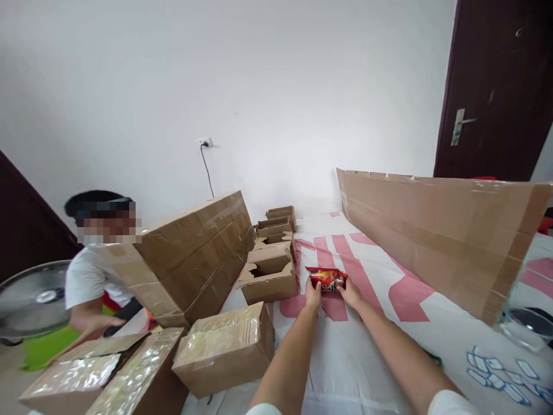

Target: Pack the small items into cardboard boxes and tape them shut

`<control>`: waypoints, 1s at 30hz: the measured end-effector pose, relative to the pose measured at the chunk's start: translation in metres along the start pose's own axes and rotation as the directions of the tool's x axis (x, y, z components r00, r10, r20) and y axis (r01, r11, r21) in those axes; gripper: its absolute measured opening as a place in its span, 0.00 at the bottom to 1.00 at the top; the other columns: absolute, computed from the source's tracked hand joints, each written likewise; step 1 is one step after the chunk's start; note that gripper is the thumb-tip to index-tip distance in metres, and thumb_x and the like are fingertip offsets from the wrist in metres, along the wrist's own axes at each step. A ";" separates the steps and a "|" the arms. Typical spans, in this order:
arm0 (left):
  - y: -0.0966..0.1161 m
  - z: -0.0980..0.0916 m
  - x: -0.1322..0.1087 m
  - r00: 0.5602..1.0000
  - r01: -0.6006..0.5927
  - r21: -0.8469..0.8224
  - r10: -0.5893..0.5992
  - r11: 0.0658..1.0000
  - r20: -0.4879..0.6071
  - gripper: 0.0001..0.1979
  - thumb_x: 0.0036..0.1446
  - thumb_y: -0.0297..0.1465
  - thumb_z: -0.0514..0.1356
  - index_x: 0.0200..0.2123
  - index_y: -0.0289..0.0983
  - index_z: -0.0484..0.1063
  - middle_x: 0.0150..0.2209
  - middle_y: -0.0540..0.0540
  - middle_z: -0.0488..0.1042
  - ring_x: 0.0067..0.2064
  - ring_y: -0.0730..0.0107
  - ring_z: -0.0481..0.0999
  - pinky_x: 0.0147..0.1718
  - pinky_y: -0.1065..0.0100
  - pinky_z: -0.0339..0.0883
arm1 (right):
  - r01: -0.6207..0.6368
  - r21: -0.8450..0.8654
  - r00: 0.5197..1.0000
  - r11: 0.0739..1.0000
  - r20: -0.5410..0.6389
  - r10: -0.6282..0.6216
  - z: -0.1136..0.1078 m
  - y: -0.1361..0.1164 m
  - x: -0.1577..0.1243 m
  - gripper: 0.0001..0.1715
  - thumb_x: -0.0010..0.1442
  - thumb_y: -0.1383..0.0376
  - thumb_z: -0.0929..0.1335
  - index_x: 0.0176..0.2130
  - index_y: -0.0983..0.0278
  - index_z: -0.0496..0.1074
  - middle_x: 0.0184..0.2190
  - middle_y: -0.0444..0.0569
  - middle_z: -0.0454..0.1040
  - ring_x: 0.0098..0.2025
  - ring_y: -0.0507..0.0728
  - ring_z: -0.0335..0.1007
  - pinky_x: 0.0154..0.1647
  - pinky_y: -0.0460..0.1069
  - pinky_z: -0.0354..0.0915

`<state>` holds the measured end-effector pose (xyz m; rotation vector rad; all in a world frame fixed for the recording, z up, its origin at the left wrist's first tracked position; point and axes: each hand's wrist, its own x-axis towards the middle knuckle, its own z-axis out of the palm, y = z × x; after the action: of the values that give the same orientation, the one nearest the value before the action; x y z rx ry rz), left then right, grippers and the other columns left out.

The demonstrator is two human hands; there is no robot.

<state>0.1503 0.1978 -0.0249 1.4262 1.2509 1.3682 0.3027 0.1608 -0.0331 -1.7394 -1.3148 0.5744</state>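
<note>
Both hands, left and right | fingers pinching glossy red crinkled snack packet | beside open corrugated box

Ahead of me a row of small open cardboard boxes runs back toward the white wall. To their left lies a long taped carton, with 1 sealed box nearer me. A tall cardboard panel stands on my right. A co-worker leans over at far left beside a fan. A dark door stands behind.
</note>
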 end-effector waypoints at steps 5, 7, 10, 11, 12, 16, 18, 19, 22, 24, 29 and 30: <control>-0.023 0.006 -0.020 0.999 0.020 0.092 -0.023 0.996 0.036 0.23 0.61 0.34 0.61 0.58 0.37 0.64 0.60 0.40 0.65 0.59 0.54 0.67 0.56 0.46 0.62 | -0.006 0.026 0.997 1.000 0.071 0.004 0.010 0.018 0.006 0.19 0.65 0.59 0.67 0.53 0.64 0.68 0.52 0.52 0.70 0.49 0.59 0.71 0.49 0.59 0.70; -0.029 0.004 -0.032 0.999 0.027 0.123 -0.030 0.992 0.018 0.31 0.57 0.30 0.63 0.62 0.36 0.59 0.63 0.38 0.62 0.63 0.54 0.63 0.62 0.50 0.56 | 0.018 0.057 0.993 0.998 0.113 -0.025 0.008 0.021 0.005 0.18 0.64 0.59 0.67 0.52 0.65 0.69 0.51 0.52 0.71 0.48 0.58 0.71 0.49 0.59 0.69; -0.033 -0.007 -0.049 0.995 0.066 0.166 -0.052 0.984 -0.086 0.42 0.50 0.25 0.62 0.66 0.32 0.48 0.67 0.34 0.54 0.69 0.56 0.50 0.67 0.61 0.45 | 0.081 0.108 0.976 0.991 0.194 -0.101 0.014 0.014 0.000 0.18 0.62 0.63 0.69 0.51 0.65 0.70 0.48 0.50 0.75 0.48 0.58 0.73 0.50 0.58 0.69; -0.033 -0.013 -0.054 0.989 0.083 0.179 -0.059 0.980 -0.136 0.43 0.50 0.25 0.61 0.67 0.30 0.45 0.68 0.32 0.50 0.70 0.56 0.45 0.67 0.61 0.41 | 0.102 0.121 0.967 0.987 0.220 -0.127 0.020 0.008 -0.002 0.18 0.60 0.65 0.70 0.51 0.65 0.70 0.47 0.49 0.76 0.48 0.58 0.73 0.51 0.57 0.68; -0.033 -0.020 -0.057 0.981 0.098 0.190 -0.063 0.977 -0.185 0.44 0.51 0.26 0.59 0.67 0.28 0.41 0.70 0.31 0.44 0.71 0.55 0.39 0.68 0.60 0.38 | 0.119 0.128 0.960 0.985 0.240 -0.147 0.027 0.002 -0.005 0.20 0.58 0.67 0.71 0.51 0.64 0.70 0.46 0.49 0.77 0.48 0.58 0.73 0.51 0.56 0.68; -0.029 -0.050 -0.063 0.939 0.125 0.229 -0.040 0.965 -0.342 0.45 0.55 0.29 0.54 0.68 0.26 0.30 0.71 0.29 0.30 0.70 0.55 0.24 0.68 0.56 0.33 | 0.139 0.109 0.951 0.984 0.263 -0.164 0.068 -0.030 -0.013 0.18 0.60 0.64 0.71 0.49 0.65 0.70 0.45 0.50 0.76 0.46 0.58 0.73 0.51 0.57 0.68; -0.025 -0.060 -0.066 0.925 0.111 0.254 -0.007 0.961 -0.380 0.45 0.55 0.30 0.53 0.68 0.27 0.27 0.71 0.29 0.29 0.70 0.55 0.22 0.68 0.53 0.33 | 0.137 0.102 0.951 0.985 0.264 -0.160 0.089 -0.046 -0.014 0.17 0.63 0.60 0.68 0.49 0.65 0.70 0.46 0.50 0.74 0.45 0.57 0.73 0.48 0.58 0.69; -0.023 -0.062 -0.068 0.922 0.097 0.267 0.015 0.959 -0.387 0.45 0.55 0.30 0.54 0.68 0.27 0.28 0.70 0.28 0.29 0.70 0.54 0.21 0.68 0.50 0.34 | 0.137 0.102 0.951 0.985 0.265 -0.160 0.099 -0.053 -0.014 0.17 0.64 0.59 0.67 0.50 0.65 0.70 0.46 0.50 0.74 0.45 0.57 0.73 0.47 0.57 0.70; -0.021 -0.064 -0.081 0.933 0.016 0.307 0.096 0.952 -0.346 0.42 0.54 0.29 0.54 0.68 0.27 0.38 0.70 0.28 0.33 0.70 0.50 0.27 0.67 0.47 0.36 | 0.156 0.097 0.950 0.983 0.258 -0.176 0.124 -0.070 -0.012 0.17 0.65 0.58 0.66 0.50 0.65 0.69 0.46 0.50 0.74 0.43 0.56 0.73 0.44 0.55 0.71; -0.025 -0.064 -0.091 0.945 -0.044 0.320 0.143 0.946 -0.294 0.37 0.53 0.29 0.55 0.66 0.28 0.48 0.70 0.28 0.39 0.71 0.48 0.33 0.67 0.48 0.38 | 0.186 0.076 0.950 0.980 0.240 -0.199 0.138 -0.079 -0.012 0.16 0.65 0.59 0.66 0.50 0.65 0.69 0.45 0.49 0.74 0.42 0.55 0.73 0.43 0.54 0.71; -0.045 -0.073 -0.099 0.938 -0.081 0.297 0.174 0.952 -0.299 0.30 0.51 0.28 0.53 0.60 0.31 0.59 0.67 0.29 0.51 0.69 0.48 0.49 0.67 0.51 0.44 | 0.325 -0.047 0.940 0.945 0.127 -0.317 0.152 -0.084 -0.022 0.21 0.61 0.62 0.66 0.52 0.67 0.67 0.49 0.60 0.72 0.52 0.67 0.69 0.49 0.61 0.67; -0.048 -0.075 -0.098 0.934 -0.085 0.288 0.177 0.954 -0.310 0.30 0.51 0.27 0.53 0.59 0.32 0.59 0.66 0.30 0.53 0.69 0.49 0.50 0.66 0.52 0.45 | 0.381 -0.069 0.921 0.922 0.117 -0.372 0.150 -0.083 -0.026 0.22 0.61 0.62 0.65 0.53 0.67 0.66 0.52 0.62 0.69 0.56 0.69 0.65 0.53 0.64 0.64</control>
<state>0.0761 0.1055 -0.0840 1.5286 1.6376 1.6290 0.1337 0.1967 -0.0460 -1.4846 -1.7204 0.3889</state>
